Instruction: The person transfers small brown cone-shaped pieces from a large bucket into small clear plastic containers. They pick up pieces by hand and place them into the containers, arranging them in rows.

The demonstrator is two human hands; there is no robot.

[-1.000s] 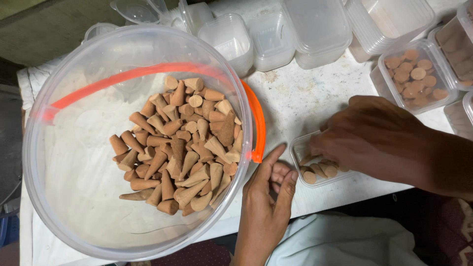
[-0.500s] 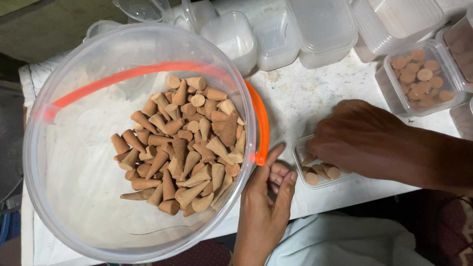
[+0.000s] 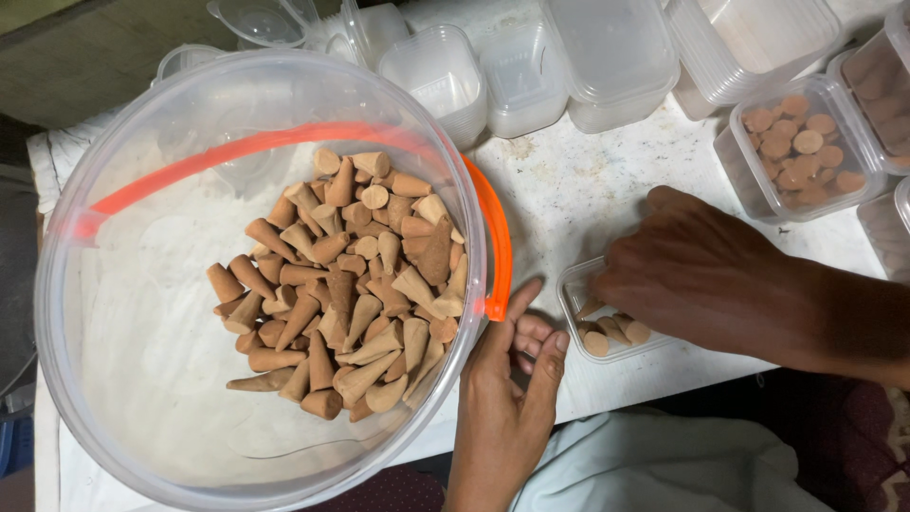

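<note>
A big clear plastic bucket (image 3: 114,398) with an orange handle (image 3: 498,246) holds a heap of brown incense cones (image 3: 351,284). My left hand (image 3: 507,398) rests at the table's front edge beside the bucket, fingers loosely curled and holding nothing that I can see. My right hand (image 3: 697,275) reaches down into a small clear box (image 3: 573,289) that holds a few cones standing up; its fingertips touch the cones inside, and the hand covers much of the box.
A filled small box of cones (image 3: 801,147) stands at the right, with more boxes at the right edge. Empty clear containers (image 3: 526,71) and lids line the back of the white table (image 3: 569,180). Pale cloth (image 3: 664,474) lies below the front edge.
My right hand has shifted slightly over the small box. The left hand and the bucket stay where they were.
</note>
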